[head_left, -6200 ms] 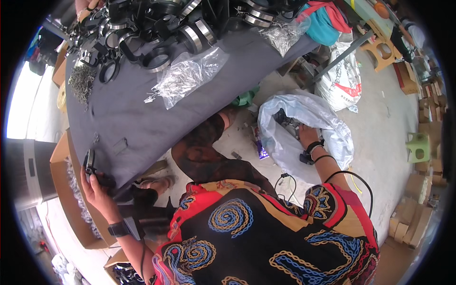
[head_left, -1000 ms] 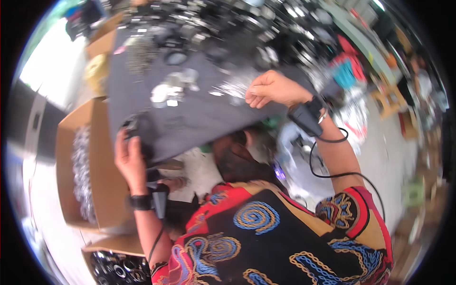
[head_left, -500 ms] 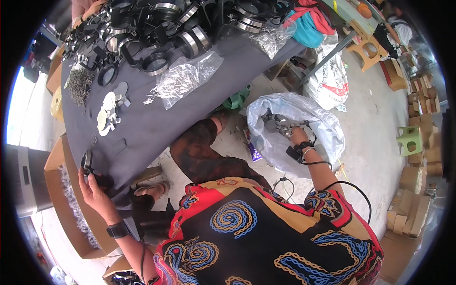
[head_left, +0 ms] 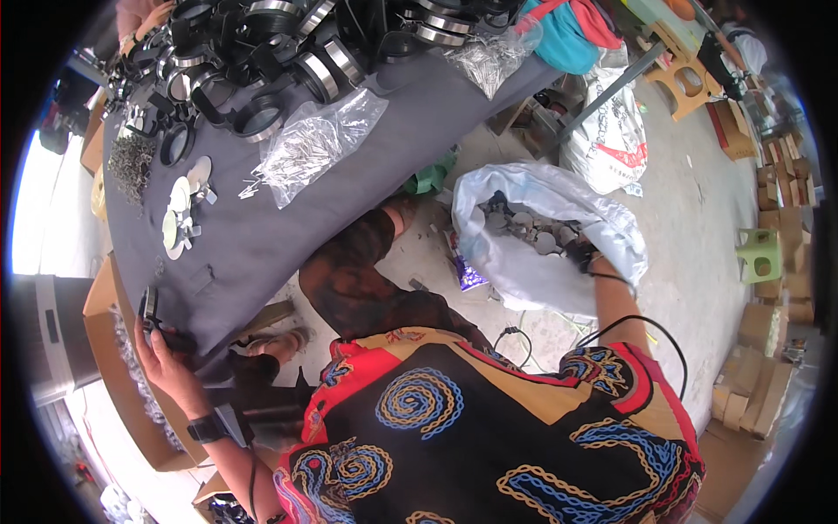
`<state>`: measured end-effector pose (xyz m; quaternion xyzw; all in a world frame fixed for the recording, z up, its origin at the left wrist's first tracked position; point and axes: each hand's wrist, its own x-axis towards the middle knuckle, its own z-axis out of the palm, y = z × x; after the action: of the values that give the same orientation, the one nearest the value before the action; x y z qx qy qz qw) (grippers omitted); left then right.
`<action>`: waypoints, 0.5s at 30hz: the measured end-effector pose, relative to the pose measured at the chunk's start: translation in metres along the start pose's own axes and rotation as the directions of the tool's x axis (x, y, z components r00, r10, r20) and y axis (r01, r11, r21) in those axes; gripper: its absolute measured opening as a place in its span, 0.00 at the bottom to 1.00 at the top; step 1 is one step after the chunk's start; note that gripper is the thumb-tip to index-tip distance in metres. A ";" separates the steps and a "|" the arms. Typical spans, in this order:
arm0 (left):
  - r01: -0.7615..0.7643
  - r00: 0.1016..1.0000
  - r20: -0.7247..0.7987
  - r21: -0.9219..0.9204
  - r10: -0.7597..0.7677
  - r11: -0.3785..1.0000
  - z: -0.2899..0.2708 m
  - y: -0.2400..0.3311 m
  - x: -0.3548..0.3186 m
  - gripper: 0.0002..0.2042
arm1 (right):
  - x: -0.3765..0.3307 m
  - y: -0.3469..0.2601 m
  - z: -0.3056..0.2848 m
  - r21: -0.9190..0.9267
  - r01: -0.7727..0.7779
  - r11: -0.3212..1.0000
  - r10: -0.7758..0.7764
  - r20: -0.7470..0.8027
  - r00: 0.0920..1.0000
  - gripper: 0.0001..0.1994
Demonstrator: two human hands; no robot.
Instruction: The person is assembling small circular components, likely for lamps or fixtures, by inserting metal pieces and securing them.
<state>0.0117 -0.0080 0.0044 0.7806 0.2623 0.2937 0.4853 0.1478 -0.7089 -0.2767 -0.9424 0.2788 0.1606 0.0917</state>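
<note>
At the near left corner of the cloth-covered table, my left hand has its fingers closed around the lower end of a black ring-shaped part, which stands on edge. Far to the right, my right hand is down inside a big white plastic sack; only the wrist area shows, with a black strapped device, and the fingers are hidden. Grey metal discs and tabbed pieces lie in the sack, beside that hand. On the table sit several pale round discs with tabs.
Black rings with metal bands are heaped across the table's far side. Bags of metal pins lie nearer. An open cardboard box stands at left, a green stool at right. Another person's hand is at top left.
My right hand has shifted right and deeper into the sack, so its fingers no longer show and more grey discs are visible. My left hand still holds the black ring-shaped part.
</note>
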 end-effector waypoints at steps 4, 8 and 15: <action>-0.003 1.000 -0.003 -0.012 0.003 1.000 -0.001 -0.002 0.001 0.19 | 0.001 0.002 -0.009 -0.046 0.064 0.997 -0.065 -0.019 0.998 0.32; -0.002 1.000 -0.025 -0.070 0.000 0.998 0.005 0.007 -0.002 0.20 | 0.000 0.006 -0.013 -0.055 0.133 0.990 -0.135 -0.033 0.990 0.35; 0.015 1.000 -0.016 -0.042 -0.016 0.999 0.003 0.003 -0.001 0.20 | 0.029 0.045 -0.017 0.009 0.185 0.983 -0.185 0.045 0.982 0.44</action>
<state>0.0134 -0.0115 0.0054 0.7659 0.2661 0.3016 0.5016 0.1502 -0.7653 -0.2752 -0.9601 0.1881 0.1723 0.1146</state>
